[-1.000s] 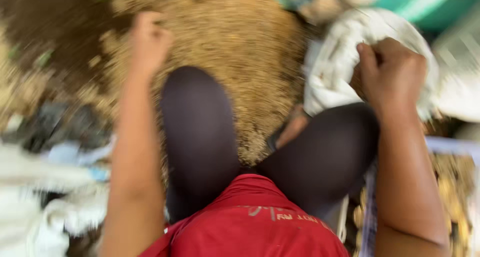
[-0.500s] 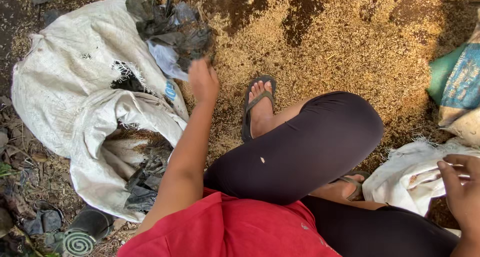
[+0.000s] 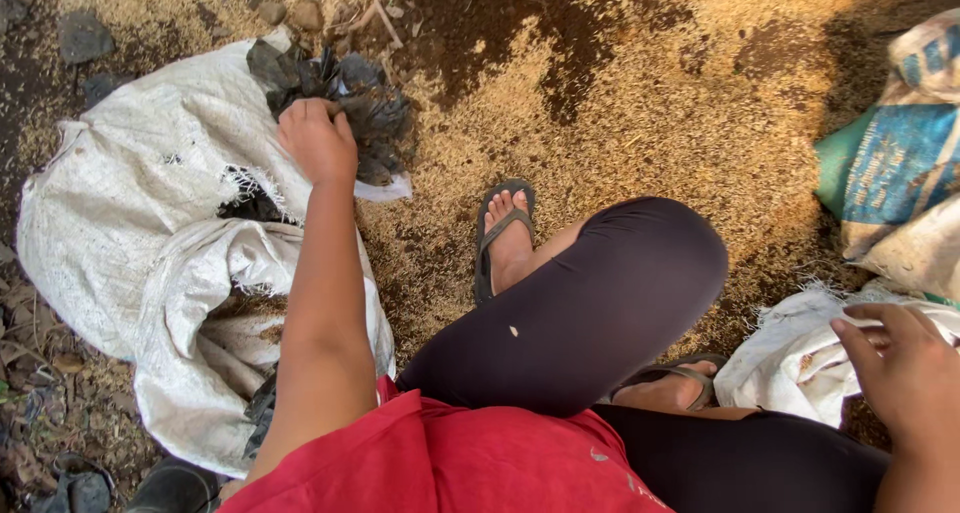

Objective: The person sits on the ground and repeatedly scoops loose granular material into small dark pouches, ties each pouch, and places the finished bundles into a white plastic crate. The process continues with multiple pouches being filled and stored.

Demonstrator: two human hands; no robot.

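A blue-and-green printed sack (image 3: 893,168) lies at the right edge of the ground, partly cut off by the frame. A large white woven sack (image 3: 130,223), torn and crumpled, lies at left on the husk-covered ground (image 3: 640,103). The left hand (image 3: 318,139) is clenched on a crumpled black plastic sheet (image 3: 360,108) at the sack's upper edge. The right hand (image 3: 905,368) rests with fingers curled on a white cloth sack (image 3: 800,358) at lower right. A sandalled foot (image 3: 505,235) points up-frame between them.

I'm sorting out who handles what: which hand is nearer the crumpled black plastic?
Left. The left hand rests on the black plastic; the right hand is far across, on a white sack.
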